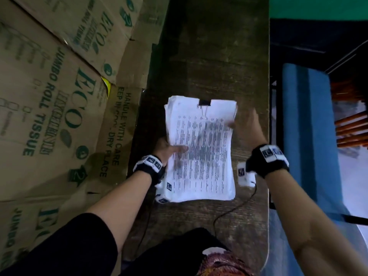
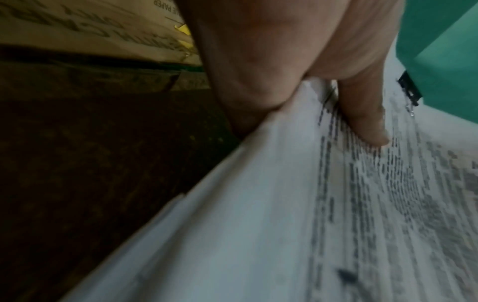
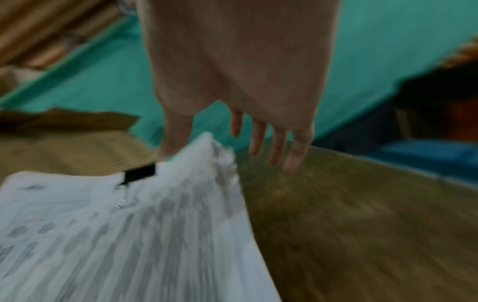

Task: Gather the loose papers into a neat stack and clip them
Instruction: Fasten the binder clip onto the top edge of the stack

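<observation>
Nearest you, your left hand (image 1: 166, 149) pinches the left edge of the thick white stack of printed papers (image 1: 201, 154), thumb on top and fingers beneath, holding it over the middle of the dark wooden table (image 1: 215, 56); further out, your right hand (image 1: 248, 129) is spread, fingers straight beside the stack's far right corner. At the far edge the black metal binder clip (image 1: 204, 102) already bites the sheets. One-sided support could let the heavy stack sag or slip, and sheets could fan out. No containers show contents; the printed brown cardboard boxes (image 1: 49, 96) look flattened.
</observation>
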Available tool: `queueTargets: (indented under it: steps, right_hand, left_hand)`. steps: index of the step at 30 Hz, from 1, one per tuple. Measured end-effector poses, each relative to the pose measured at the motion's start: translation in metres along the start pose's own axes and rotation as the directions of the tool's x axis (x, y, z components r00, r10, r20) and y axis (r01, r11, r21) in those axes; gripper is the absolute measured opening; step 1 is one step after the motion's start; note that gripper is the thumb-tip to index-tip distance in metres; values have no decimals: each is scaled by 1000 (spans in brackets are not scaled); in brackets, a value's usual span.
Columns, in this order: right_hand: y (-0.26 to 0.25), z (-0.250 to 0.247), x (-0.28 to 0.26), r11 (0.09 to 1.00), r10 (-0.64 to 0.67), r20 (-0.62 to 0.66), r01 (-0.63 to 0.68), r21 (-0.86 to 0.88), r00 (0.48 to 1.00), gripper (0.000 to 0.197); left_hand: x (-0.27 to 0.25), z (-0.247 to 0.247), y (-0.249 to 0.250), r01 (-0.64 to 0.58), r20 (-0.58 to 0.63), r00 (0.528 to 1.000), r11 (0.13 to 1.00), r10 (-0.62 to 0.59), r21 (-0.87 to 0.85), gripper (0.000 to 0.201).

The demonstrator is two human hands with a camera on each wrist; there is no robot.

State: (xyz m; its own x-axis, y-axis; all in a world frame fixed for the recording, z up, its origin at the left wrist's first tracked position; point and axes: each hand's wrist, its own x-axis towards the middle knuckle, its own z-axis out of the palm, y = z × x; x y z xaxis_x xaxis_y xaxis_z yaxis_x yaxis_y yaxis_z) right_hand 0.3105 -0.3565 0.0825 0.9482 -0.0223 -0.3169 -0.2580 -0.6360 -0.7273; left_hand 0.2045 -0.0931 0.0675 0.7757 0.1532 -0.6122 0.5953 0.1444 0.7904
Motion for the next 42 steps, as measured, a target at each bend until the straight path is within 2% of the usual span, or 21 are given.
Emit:
queueTargets:
  steps: [1,2,4,5,7,9,10,12,14,17,20,22,24,26,28,30,32,34,42]
  right_hand:
    - [17,0,-13,993,89,81,-94,64,993,105]
    - [31,0,-27,978,140,203,-167,123,969,98]
    - [47,-1,-53,947,134,414,-239,213,900,73]
    - [51,-3,-61,935,116,460,-253,248,880,70]
    - [55,-6,-65,927,109,463,-258,272,880,64]
    - [51,-13,-57,910,116,346,-239,338,931,47]
    - [47,-16,-53,901,129,265,-224,371,955,42]
    - [40,-20,-42,902,150,136,-192,386,979,38]
    - [39,-23,-25,919,185,45,-189,345,982,35]
    - [54,-27,7,944,218,-24,-204,260,976,43]
    - [68,-33,26,970,235,-62,-230,74,970,43]
    - [69,-37,32,975,216,-52,-218,-46,975,51]
    - [64,-41,24,940,156,-3,-150,-306,988,67]
    - [63,-41,8,836,24,144,59,-546,989,80]
    - [68,-32,-6,698,-58,334,277,-661,941,88]
    - [75,-26,-5,602,-63,395,351,-717,916,87]
    - [78,-29,9,604,-62,363,325,-728,930,83]
    - [73,-36,28,621,-61,339,302,-723,939,83]
    - [64,-57,74,656,-18,333,262,-708,943,83]
  left_hand:
    - [4,0,5,-4,5,1000,999,4,-36,41]
    - [8,1,11,16,27,1000,998,-14,-57,55]
    - [18,7,22,111,49,993,992,-109,-56,104]
    - [23,13,30,134,34,991,990,-132,-52,115]
    - [31,23,44,117,51,992,989,-113,-91,112]
    - [39,33,56,116,121,988,984,-99,-135,96]
    - [37,40,60,113,166,981,989,-96,-96,85]
    - [47,53,50,58,224,971,994,-78,94,82]
    - [53,67,38,-19,219,975,963,-41,267,89]
    - [67,86,33,-58,193,981,950,-3,308,88]
    - [82,93,38,-96,202,979,920,19,381,90]
    - [84,95,47,-172,226,973,804,48,570,92]
    - [77,96,50,-235,203,972,598,122,767,97]
    - [67,98,44,-256,222,967,499,128,828,110]
    - [59,103,28,-272,278,960,388,42,881,116]
    - [61,108,15,-278,273,960,291,58,915,106]
    - [70,117,17,-284,255,957,287,136,915,96]
    - [81,126,27,-278,237,958,310,163,909,95]
    - [102,160,58,-208,172,977,366,128,907,97]
